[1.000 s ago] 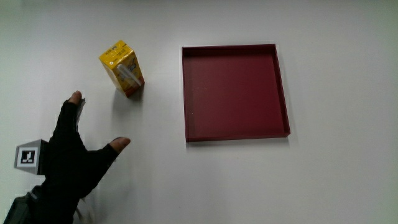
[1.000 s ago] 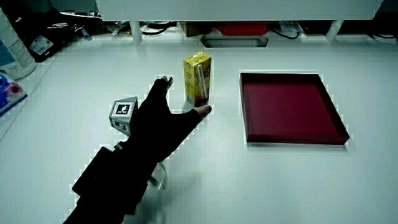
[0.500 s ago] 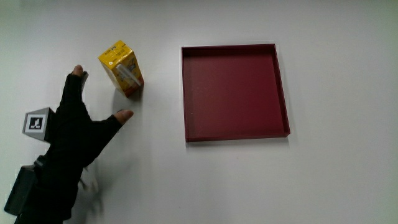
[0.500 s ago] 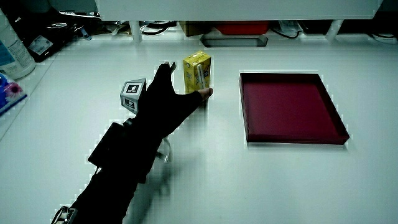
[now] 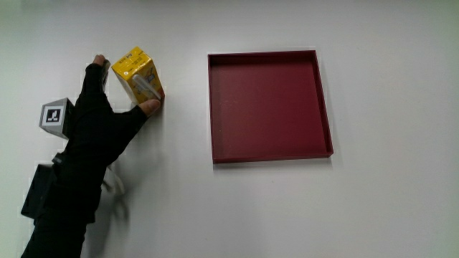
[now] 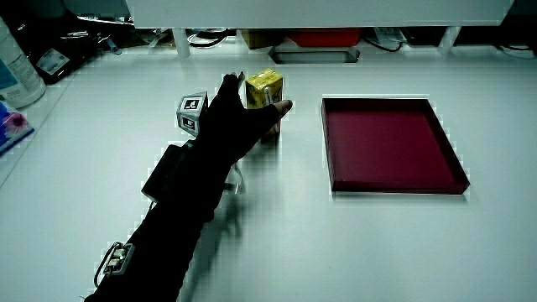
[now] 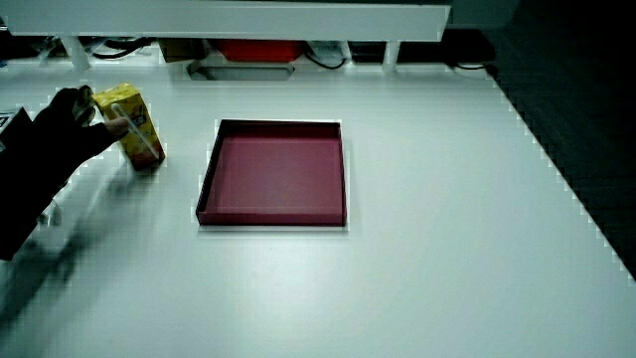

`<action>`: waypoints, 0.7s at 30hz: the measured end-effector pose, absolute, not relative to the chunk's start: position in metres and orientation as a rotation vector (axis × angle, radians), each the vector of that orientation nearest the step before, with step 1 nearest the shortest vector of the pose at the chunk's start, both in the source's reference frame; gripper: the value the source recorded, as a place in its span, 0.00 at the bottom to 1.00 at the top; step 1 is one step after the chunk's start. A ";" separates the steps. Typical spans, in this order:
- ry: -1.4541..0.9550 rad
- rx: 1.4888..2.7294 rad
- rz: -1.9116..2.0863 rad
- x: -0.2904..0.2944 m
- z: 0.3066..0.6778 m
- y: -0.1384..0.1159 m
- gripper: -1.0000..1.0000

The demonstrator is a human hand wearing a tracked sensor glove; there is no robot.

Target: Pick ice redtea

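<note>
The ice red tea is a small yellow drink carton (image 5: 140, 72) standing upright on the white table, seen in both side views (image 6: 265, 87) (image 7: 136, 125). The gloved hand (image 5: 118, 89) reaches in from the person's side and brackets the carton. Its thumb tip touches the carton's nearer face, and its fingers stretch along the carton's side away from the tray. The fingers are spread, not closed. The carton still rests on the table. The hand (image 6: 247, 105) covers part of the carton in a side view and shows at the edge of a side view (image 7: 70, 119).
A shallow dark red square tray (image 5: 212, 107) lies beside the carton, holding nothing (image 6: 329, 147) (image 7: 207, 189). The patterned cube (image 5: 56, 117) sits on the back of the hand. A pale bottle (image 6: 17, 71) stands at the table's edge. A low partition (image 6: 319, 10) with cables under it runs along the table.
The hand has moved away from the person and up to the carton; its thumb now touches the carton. Carton and tray have not moved.
</note>
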State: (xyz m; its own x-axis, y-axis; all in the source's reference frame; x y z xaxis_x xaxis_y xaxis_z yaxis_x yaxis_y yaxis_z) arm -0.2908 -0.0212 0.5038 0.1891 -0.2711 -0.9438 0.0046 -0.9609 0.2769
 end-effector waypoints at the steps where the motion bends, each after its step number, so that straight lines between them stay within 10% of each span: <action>1: -0.268 2.246 -1.853 -0.292 0.506 -0.023 0.50; 21: -0.326 2.229 -1.955 -0.287 0.509 -0.028 0.65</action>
